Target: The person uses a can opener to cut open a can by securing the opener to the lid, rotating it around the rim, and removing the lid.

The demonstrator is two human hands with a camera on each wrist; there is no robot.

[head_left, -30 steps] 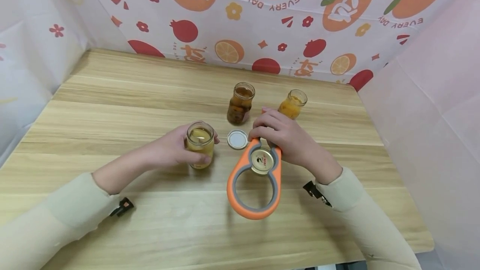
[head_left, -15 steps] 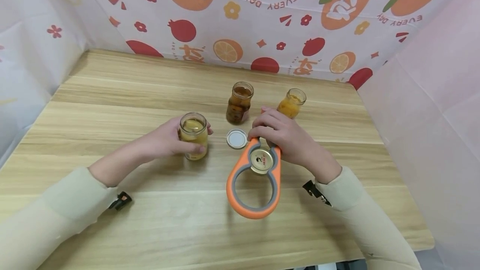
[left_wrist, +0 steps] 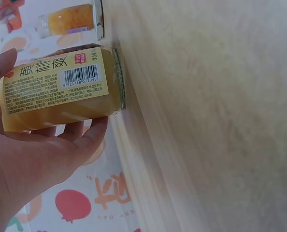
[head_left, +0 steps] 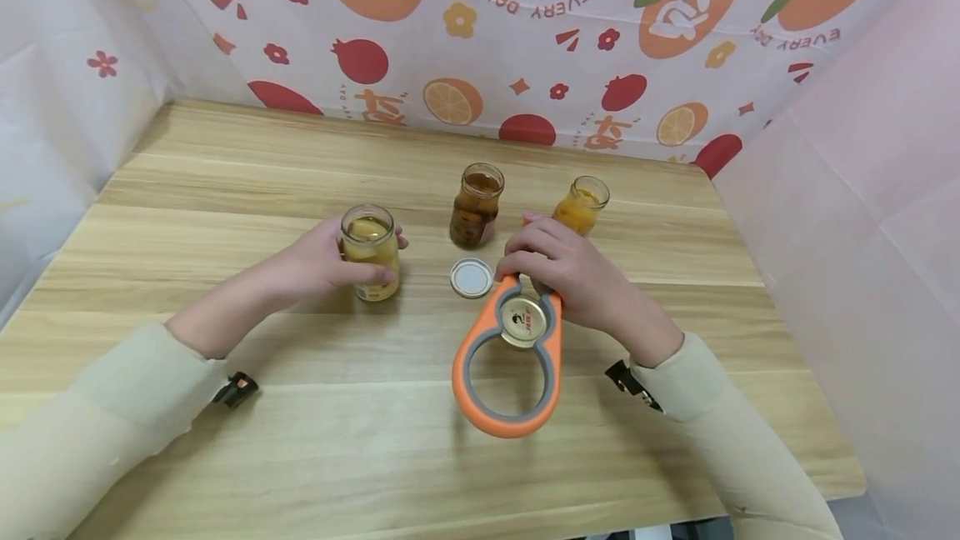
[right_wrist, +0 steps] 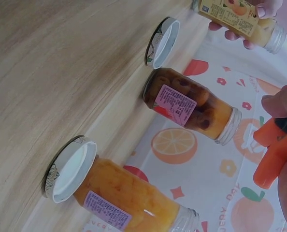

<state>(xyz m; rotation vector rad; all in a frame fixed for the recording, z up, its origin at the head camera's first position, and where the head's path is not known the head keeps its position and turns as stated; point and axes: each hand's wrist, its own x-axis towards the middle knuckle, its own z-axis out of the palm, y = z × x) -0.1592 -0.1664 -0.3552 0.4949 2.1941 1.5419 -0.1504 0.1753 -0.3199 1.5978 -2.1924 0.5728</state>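
Observation:
My left hand [head_left: 330, 265] grips an open glass jar of yellow peaches [head_left: 371, 261], fingers around its side and thumb across the front. The jar is upright, its yellow barcode label [left_wrist: 56, 79] facing the left wrist camera. My right hand [head_left: 566, 273] holds an orange jar opener [head_left: 506, 425] with grey lining by its handles. A gold lid [head_left: 523, 321] sits in the opener's smaller ring; the larger ring is bare. In the right wrist view only the orange handle ends [right_wrist: 274, 159] show beside the thumb.
Behind stand two open jars, one with dark fruit [head_left: 474, 211] and one with orange fruit [head_left: 579, 207]. A white-lined lid [head_left: 472, 278] lies before the dark jar. Another lid [right_wrist: 71, 169], hidden in the head view, lies by the orange-fruit jar. A printed curtain [head_left: 480, 48] borders the wooden table [head_left: 315, 440].
My left hand has carried the peach jar left and away from me, farther from the opener. The right hand, opener and gold lid have stayed nearly still.

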